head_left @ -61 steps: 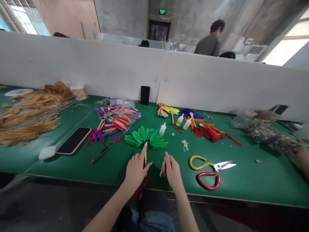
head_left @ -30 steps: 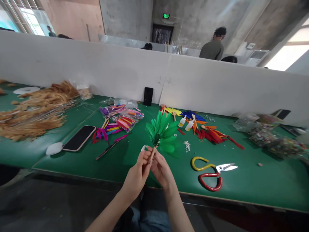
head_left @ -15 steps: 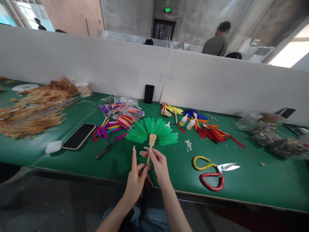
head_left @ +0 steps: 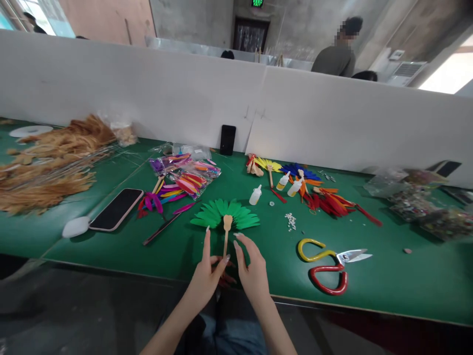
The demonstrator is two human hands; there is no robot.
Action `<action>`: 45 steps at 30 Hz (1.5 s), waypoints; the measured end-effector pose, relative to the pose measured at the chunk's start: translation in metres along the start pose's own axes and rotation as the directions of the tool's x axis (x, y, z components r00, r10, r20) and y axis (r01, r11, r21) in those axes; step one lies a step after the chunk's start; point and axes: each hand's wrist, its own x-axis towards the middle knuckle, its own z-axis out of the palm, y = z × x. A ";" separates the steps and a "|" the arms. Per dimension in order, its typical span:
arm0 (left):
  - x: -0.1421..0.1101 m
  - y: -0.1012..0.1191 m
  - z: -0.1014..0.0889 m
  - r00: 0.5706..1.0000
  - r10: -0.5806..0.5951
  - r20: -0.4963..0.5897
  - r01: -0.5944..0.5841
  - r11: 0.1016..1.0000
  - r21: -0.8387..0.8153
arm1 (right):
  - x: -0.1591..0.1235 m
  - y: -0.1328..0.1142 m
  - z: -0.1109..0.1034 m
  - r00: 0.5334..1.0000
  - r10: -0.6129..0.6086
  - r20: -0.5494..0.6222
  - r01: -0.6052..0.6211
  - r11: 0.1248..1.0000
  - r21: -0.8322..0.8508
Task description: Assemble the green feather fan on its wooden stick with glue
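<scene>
A small green feather fan [head_left: 228,221] with a pale wooden handle is spread out low over the table's front part. My left hand [head_left: 207,273] pinches the lower end of its handle between thumb and fingers, the index finger pointing forward. Just right of the handle, my right hand [head_left: 254,268] is open, thumb and index finger apart and nothing in them. A red tassel shows partly beneath my left fingers. Beyond the fan stands a small white glue bottle [head_left: 255,195].
Scissors [head_left: 330,266] with yellow and red handles lie at right, near small white beads [head_left: 290,222]. Two more glue bottles [head_left: 289,185] and colored feather fans lie behind. At left are a phone [head_left: 117,209], bagged feathers [head_left: 190,177] and brown fibers [head_left: 55,162]. A white partition [head_left: 148,93] runs behind.
The fan was lifted, seen from behind and turned round so its wooden front faces me, then lowered. My right hand has let go of the handle and moved right.
</scene>
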 end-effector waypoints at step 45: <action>0.102 0.009 -0.096 0.893 0.327 0.308 -0.399 0.262 0.879 | 0.023 -0.002 0.020 0.852 -0.178 0.493 0.370 0.870 -0.326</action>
